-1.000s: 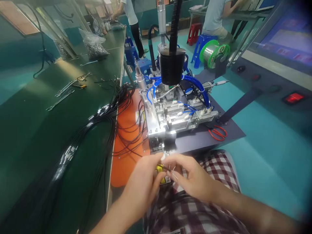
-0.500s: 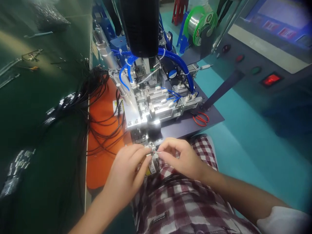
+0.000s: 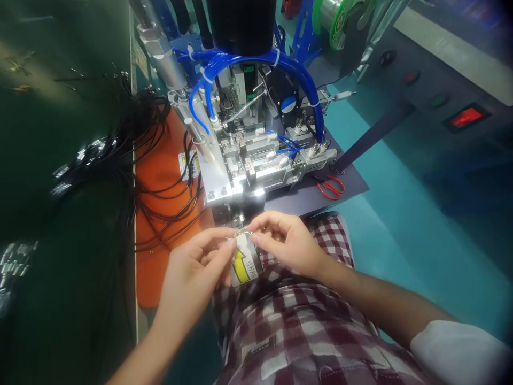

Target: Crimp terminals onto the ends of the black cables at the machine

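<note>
My left hand (image 3: 200,264) is closed in a pinch, thumb against fingertips, on a thin pale wire (image 3: 241,231). From the other side my right hand (image 3: 286,240) pinches the same fine strands, so they span the small gap between my fingertips. The strands are too small to make out fully. Just under my fingers is a white label (image 3: 250,267) with a yellow arrow, on the front of the bench machine (image 3: 260,182). The machine's lit metal block sits right behind my hands.
Black cables (image 3: 168,214) trail over the orange board (image 3: 160,278) at left, from bundles on the dark green table (image 3: 80,267). Red-handled scissors (image 3: 331,187) lie on the machine's base plate. Blue air hoses (image 3: 296,75) arch above. A control box (image 3: 441,91) stands at right, a solder wire spool (image 3: 336,21) behind.
Both hands have shifted slightly up and left, away from the fixture's front end, uncovering the yellow arrow label. Both stay pinched on the wire. The camera view has also shifted.
</note>
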Demonstrator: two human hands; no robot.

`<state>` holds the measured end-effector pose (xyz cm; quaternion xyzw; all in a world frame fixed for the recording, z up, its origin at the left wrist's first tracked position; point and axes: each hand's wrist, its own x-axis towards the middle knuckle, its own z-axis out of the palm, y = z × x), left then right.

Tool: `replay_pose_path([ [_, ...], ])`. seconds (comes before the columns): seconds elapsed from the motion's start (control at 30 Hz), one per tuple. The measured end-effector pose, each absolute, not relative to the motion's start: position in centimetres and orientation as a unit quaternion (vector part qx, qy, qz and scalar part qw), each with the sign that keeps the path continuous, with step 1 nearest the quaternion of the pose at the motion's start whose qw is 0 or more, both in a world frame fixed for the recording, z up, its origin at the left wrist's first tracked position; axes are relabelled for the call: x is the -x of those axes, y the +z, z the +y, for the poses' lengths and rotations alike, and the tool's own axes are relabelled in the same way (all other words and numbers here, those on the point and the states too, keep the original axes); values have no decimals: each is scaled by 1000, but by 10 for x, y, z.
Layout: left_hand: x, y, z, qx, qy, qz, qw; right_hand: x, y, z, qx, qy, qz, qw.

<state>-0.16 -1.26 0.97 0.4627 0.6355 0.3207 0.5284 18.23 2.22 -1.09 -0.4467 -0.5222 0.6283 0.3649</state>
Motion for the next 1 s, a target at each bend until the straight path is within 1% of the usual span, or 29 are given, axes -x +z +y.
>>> replay_pose_path([
  [0.27, 3, 14, -11, -448, 331, 629, 543, -174, -12, 26, 442, 616, -535, 372],
  [0.47, 14, 20, -4, -355, 328, 582, 654, -170, -11, 30, 450, 566, -567, 395],
  [0.63, 23, 26, 3, -331, 315, 555, 695, -163, -6, 32, 430, 541, -599, 404],
  [0.73, 25, 28, 3, -328, 309, 553, 700, -158, -6, 33, 401, 496, -633, 439],
  [0.87, 24, 26, 3, -338, 301, 553, 700, -155, -10, 38, 323, 396, -707, 489],
  [1.0, 22, 23, 3, -352, 293, 554, 695, -158, -15, 42, 294, 300, -770, 480],
])
